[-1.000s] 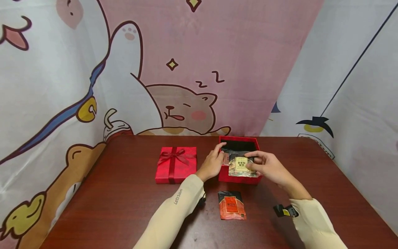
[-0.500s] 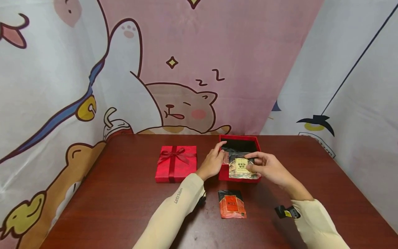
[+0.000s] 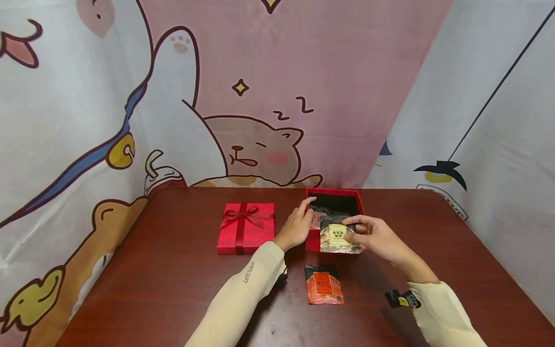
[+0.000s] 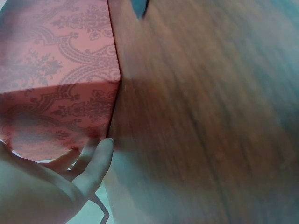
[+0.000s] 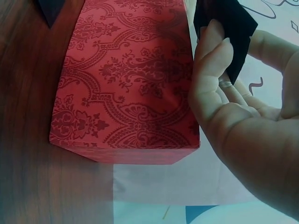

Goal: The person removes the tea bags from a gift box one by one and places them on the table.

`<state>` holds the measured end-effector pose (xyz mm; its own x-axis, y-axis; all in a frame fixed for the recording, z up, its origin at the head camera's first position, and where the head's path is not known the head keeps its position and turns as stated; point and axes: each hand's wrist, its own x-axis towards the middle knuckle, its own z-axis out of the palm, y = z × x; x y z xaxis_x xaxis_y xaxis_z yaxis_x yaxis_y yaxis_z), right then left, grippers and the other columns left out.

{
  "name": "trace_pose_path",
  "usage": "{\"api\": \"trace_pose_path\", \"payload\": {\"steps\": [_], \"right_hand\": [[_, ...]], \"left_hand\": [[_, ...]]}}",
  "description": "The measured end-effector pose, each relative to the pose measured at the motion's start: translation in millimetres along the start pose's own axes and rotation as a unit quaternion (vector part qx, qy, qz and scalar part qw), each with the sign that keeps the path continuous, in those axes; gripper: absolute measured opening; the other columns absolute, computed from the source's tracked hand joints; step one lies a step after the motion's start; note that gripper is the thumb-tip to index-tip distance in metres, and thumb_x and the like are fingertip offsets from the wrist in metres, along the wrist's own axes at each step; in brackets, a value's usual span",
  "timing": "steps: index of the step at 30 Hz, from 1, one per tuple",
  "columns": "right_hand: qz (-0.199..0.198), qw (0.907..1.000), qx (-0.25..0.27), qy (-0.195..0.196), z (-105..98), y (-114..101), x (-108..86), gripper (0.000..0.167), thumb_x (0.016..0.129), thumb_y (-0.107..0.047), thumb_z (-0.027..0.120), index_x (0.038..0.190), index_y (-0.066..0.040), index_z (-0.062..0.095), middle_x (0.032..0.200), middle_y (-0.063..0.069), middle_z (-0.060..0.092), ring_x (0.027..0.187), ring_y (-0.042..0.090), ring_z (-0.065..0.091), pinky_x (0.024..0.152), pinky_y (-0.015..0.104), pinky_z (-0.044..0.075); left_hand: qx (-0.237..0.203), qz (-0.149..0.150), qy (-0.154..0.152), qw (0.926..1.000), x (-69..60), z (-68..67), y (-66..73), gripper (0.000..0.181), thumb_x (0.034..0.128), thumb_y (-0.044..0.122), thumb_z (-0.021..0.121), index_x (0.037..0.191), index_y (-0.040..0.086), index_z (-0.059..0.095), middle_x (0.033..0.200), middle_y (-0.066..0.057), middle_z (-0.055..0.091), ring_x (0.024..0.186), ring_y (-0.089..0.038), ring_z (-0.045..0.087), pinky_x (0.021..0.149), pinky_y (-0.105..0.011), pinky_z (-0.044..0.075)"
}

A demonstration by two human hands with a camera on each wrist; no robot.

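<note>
My right hand (image 3: 376, 237) pinches a flat pouch (image 3: 338, 236) with a yellow label, black top and patterned lower part. It hangs over the front edge of an open red box (image 3: 333, 193). In the right wrist view, the pouch (image 5: 231, 39) looks dark and sits between thumb and fingers. My left hand (image 3: 296, 226) touches the box's left side; the left wrist view has its fingers (image 4: 97, 163) lying against the patterned box wall (image 4: 60, 105). Inside the dark-lined box, another pouch (image 3: 318, 219) with a reddish label shows partly. An orange and black pouch (image 3: 323, 285) lies in front.
A red lid (image 3: 245, 229) with a ribbon bow lies left of the box on the brown wooden table (image 3: 165, 279). Behind the table hangs a cartoon-printed curtain (image 3: 338, 96).
The right hand has drawn the yellow-labelled pouch slightly down and towards me, so more of the box's inside shows. The left hand stays at the box's side.
</note>
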<state>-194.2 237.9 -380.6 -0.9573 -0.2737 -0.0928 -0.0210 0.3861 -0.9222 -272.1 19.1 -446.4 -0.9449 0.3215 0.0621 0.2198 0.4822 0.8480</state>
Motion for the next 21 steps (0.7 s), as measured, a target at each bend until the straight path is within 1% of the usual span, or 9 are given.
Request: {"api": "trace_pose_path", "payload": {"steps": [4,7,10,12,15,21], "right_hand": [[0.002,1.0000,-0.001,-0.002,0.2,1.2,-2.1,0.046,0.091,-0.013,0.070,0.129,0.007,0.054,0.084,0.013,0.066,0.069,0.017,0.059,0.061,0.033,0.054],[0.008,1.0000,-0.002,-0.004,0.3,2.1,-3.8,0.046,0.091,-0.014,0.070,0.129,0.007,0.054,0.084,0.013,0.065,0.069,0.017,0.059,0.061,0.034,0.054],[0.016,0.9998,-0.002,-0.007,0.4,2.9,-5.7,0.046,0.091,-0.014,0.070,0.129,0.007,0.054,0.086,0.013,0.066,0.070,0.018,0.059,0.062,0.033,0.054],[0.020,0.9998,-0.004,-0.009,0.4,3.4,-7.1,0.046,0.092,-0.015,0.070,0.129,0.006,0.054,0.087,0.013,0.066,0.071,0.018,0.059,0.062,0.033,0.054],[0.022,0.9997,-0.007,-0.010,0.6,4.3,-8.9,0.045,0.092,-0.015,0.070,0.127,0.007,0.054,0.087,0.013,0.066,0.071,0.019,0.059,0.062,0.033,0.055],[0.025,0.9996,-0.004,-0.011,0.3,8.6,-12.2,0.043,0.091,-0.014,0.071,0.124,0.008,0.054,0.085,0.013,0.064,0.070,0.019,0.059,0.063,0.035,0.055]], "left_hand": [[-0.003,0.005,-0.002,1.0000,0.2,0.3,-0.9,0.045,0.1064,0.038,0.030,0.151,0.036,0.034,0.122,-0.007,0.055,0.123,-0.024,0.049,0.098,-0.053,0.042],[-0.004,0.013,-0.004,0.9999,0.6,0.2,-1.1,0.046,0.1066,0.035,0.030,0.152,0.033,0.033,0.107,-0.004,0.056,0.119,-0.022,0.049,0.095,-0.050,0.043],[-0.007,0.017,-0.008,0.9998,1.2,0.5,-1.1,0.046,0.1066,0.032,0.029,0.153,0.031,0.033,0.091,-0.001,0.056,0.111,-0.020,0.050,0.089,-0.046,0.044],[-0.008,0.020,-0.011,0.9997,1.2,0.4,-1.0,0.046,0.1065,0.031,0.029,0.153,0.031,0.032,0.085,0.001,0.055,0.108,-0.019,0.050,0.087,-0.044,0.044],[-0.005,0.018,-0.007,0.9998,0.7,0.1,-0.9,0.046,0.1065,0.033,0.029,0.153,0.032,0.033,0.086,0.002,0.053,0.108,-0.019,0.050,0.086,-0.043,0.044],[-0.002,0.014,0.006,0.9999,-1.1,-0.5,-0.6,0.045,0.1066,0.037,0.030,0.151,0.035,0.035,0.100,-0.003,0.052,0.107,-0.022,0.052,0.087,-0.046,0.043]]}}
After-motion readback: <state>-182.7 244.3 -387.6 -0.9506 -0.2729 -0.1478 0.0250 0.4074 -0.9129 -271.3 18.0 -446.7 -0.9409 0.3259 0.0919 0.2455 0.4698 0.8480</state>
